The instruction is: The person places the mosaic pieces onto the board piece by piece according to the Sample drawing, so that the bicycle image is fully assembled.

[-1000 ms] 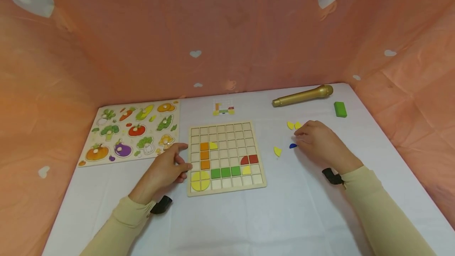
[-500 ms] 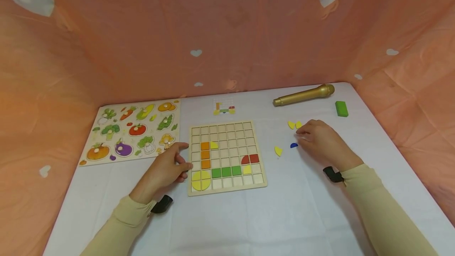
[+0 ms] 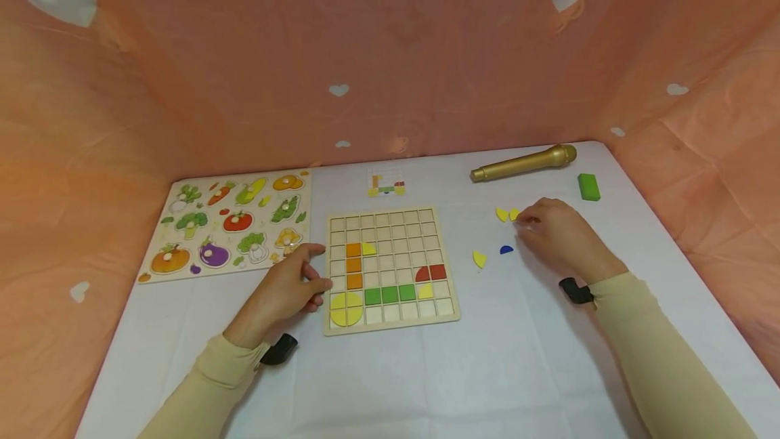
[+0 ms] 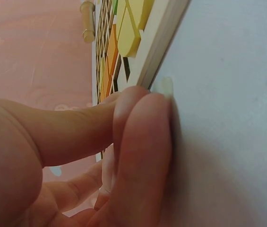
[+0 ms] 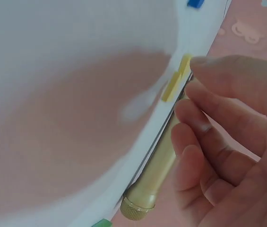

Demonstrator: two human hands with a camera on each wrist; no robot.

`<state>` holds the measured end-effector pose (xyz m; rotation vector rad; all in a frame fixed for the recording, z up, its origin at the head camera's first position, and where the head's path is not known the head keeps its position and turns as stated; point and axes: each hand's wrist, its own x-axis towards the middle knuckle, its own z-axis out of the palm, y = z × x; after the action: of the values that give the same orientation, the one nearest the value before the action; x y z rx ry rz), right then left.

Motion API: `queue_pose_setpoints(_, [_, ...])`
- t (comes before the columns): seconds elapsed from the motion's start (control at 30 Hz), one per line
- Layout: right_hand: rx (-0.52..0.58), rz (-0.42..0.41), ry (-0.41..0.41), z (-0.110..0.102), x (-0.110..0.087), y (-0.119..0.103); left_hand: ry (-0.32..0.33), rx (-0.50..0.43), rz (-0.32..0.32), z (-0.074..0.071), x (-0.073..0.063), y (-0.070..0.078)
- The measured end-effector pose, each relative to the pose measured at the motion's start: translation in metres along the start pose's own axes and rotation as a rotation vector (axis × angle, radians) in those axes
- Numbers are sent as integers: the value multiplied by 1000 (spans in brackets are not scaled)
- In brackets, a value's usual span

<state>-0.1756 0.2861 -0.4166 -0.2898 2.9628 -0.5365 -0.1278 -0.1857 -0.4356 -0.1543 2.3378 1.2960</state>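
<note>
My left hand (image 3: 283,293) rests at the left edge of a wooden grid board (image 3: 396,222), index finger extended and thumb touching the rim. In the left wrist view its fingers (image 4: 142,137) lie against the board's side and the tabletop. Orange, green, red and yellow tiles sit in the grid. My right hand (image 3: 557,232) hovers over the table with loosely bent fingers and nothing visible between them. Beside its fingertips lie two yellow quarter-round tiles (image 3: 502,214). Closer in are another yellow tile (image 3: 479,259) and a blue half-round tile (image 3: 506,249).
A vegetable peg puzzle (image 3: 228,222) lies at the left. Behind the grid board is a small pattern card (image 3: 386,182). A gold microphone (image 3: 523,163) and a green block (image 3: 588,187) lie at the back right. Pink cloth walls enclose the table.
My right hand has shifted slightly away from me, from beside the blue tile towards the two yellow tiles. My left hand stays at the board; the tiles stay put.
</note>
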Motion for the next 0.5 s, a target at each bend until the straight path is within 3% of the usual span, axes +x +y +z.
queue_pose_setpoints(0.33, [-82,-94,-66,-5,22,4,-1,2,-2,-1,0,-1])
queue_pose_setpoints(0.5, [-79,-74,-70,-2,22,6,3,10,-9,0,2,0])
